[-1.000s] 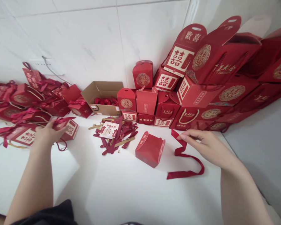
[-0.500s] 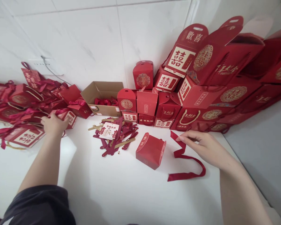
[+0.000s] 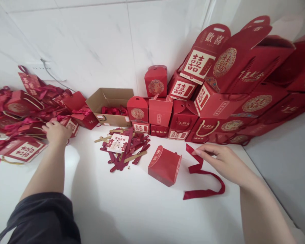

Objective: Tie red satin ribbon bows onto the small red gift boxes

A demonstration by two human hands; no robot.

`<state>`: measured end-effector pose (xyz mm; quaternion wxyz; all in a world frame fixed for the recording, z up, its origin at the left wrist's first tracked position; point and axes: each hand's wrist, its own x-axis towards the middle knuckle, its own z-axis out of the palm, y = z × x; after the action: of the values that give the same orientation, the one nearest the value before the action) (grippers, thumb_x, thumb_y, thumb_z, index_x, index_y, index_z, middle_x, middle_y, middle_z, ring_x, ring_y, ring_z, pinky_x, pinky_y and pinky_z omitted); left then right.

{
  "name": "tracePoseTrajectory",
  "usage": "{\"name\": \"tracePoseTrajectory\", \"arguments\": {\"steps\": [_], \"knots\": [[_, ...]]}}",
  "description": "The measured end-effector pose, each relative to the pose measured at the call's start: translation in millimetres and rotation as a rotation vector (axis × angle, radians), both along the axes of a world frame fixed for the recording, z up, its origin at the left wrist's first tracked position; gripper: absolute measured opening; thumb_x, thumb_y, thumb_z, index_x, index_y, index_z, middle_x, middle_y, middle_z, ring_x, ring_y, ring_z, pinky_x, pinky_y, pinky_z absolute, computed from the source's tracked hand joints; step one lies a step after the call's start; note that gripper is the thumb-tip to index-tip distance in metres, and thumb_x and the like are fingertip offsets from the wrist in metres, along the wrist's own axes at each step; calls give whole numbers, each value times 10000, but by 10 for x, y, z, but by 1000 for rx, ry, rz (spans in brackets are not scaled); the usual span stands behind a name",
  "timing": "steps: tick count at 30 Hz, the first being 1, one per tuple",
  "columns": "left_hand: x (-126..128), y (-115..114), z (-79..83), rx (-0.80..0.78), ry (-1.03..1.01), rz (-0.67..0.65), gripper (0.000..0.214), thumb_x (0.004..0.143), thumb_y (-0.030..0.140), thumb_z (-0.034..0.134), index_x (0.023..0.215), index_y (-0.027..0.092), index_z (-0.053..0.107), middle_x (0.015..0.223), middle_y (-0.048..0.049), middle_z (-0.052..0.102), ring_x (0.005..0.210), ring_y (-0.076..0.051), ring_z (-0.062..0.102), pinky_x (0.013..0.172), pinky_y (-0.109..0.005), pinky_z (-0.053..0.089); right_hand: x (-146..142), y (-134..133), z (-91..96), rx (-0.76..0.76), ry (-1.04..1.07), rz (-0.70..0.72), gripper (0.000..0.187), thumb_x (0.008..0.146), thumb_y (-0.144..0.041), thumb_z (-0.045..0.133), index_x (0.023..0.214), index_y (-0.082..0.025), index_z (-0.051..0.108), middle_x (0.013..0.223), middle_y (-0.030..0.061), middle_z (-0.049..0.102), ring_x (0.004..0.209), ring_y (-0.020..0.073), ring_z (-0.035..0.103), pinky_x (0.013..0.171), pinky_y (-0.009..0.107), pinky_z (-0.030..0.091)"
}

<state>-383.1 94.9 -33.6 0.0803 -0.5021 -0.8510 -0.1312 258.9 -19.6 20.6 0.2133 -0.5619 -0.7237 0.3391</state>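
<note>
Head view: the white table [image 3: 112, 213] carries a stack of red boxes [image 3: 259, 103] filling its back right corner, and a bow-tied heap [image 3: 22, 107] toward the back left. Right of centre stands a plain red box [image 3: 162, 167], no bow visible. Under the left hand [image 3: 57, 131], a white-panelled box [image 3: 74, 127] has just moved back against the heap, so it now sits among tied ones; whether those fingers grip it, I cannot tell. Near the right edge, the right hand [image 3: 218, 157] still pinches a ribbon [image 3: 203, 194].
</note>
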Motion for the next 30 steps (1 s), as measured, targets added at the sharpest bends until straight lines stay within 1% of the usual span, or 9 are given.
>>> {"name": "tracePoseTrajectory", "arguments": {"steps": [3, 6, 14, 21, 23, 25, 27, 29, 30], "knots": [[-141, -47, 51, 6, 65, 28, 807, 841, 449, 515, 1331, -150, 283, 1358, -372, 306, 1312, -459, 255, 1038, -609, 278, -18, 18, -21, 1, -14, 4, 360, 907, -508, 463, 784, -219, 639, 847, 18, 692, 791, 206, 600, 716, 307, 433], [-240, -102, 88, -23, 108, -19, 799, 786, 473, 598, 1318, -87, 393, 1319, -315, 433, 1258, -400, 396, 1036, -529, 353, -36, 25, -30, 16, -25, 14, 366, 905, -511, 461, 769, -216, 630, 821, 23, 686, 765, 205, 588, 697, 307, 432], [-37, -250, -54, 35, 167, -136, 756, 840, 455, 521, 1402, -13, 330, 1398, -257, 395, 1325, -357, 326, 1096, -480, 292, -31, 11, -34, 30, -23, 21, 384, 899, -519, 453, 737, -215, 622, 787, 25, 680, 749, 206, 592, 665, 296, 439], [-83, -44, -33, 82, 74, -154, 702, 852, 357, 542, 1408, -15, 327, 1448, -231, 360, 1368, -322, 280, 1146, -449, 216, -49, 23, -37, 12, -30, 23, 361, 904, -505, 459, 778, -220, 642, 836, 23, 692, 791, 212, 600, 687, 298, 437], [-94, 12, -26, 107, 38, -132, 735, 859, 358, 552, 1421, -30, 279, 1494, -256, 253, 1403, -341, 205, 1152, -470, 189, -60, 22, -29, 3, -20, 26, 355, 908, -499, 458, 796, -224, 652, 860, 23, 698, 814, 216, 607, 696, 300, 439], [-28, 42, -54, 184, 9, -85, 880, 846, 421, 577, 1455, -40, 138, 1533, -291, 43, 1435, -373, 69, 1158, -498, 149, -64, 19, -23, 4, -6, 27, 362, 907, -500, 457, 782, -222, 652, 844, 23, 698, 806, 216, 612, 696, 301, 444], [115, 73, -123, 336, -82, 70, 1005, 844, 523, 552, 1468, -17, -22, 1534, -289, -97, 1448, -355, -41, 1173, -485, 101, -60, 20, -23, 13, 0, 23, 370, 906, -503, 458, 765, -220, 649, 823, 22, 696, 792, 214, 613, 691, 301, 448], [290, 140, -217, 478, -268, 342, 920, 915, 587, 359, 1459, -1, -92, 1539, -284, -62, 1464, -297, -27, 1184, -458, 90, -51, 27, -32, 21, -8, 19, 371, 903, -505, 462, 755, -218, 645, 810, 22, 694, 782, 213, 610, 687, 302, 449], [369, 193, -264, 492, -342, 429, 841, 952, 572, 203, 1440, -45, -96, 1522, -327, -23, 1465, -298, 16, 1177, -476, 117, -47, 32, -40, 24, -12, 18, 372, 902, -504, 462, 752, -217, 643, 805, 23, 693, 779, 214, 607, 686, 304, 450]]}}
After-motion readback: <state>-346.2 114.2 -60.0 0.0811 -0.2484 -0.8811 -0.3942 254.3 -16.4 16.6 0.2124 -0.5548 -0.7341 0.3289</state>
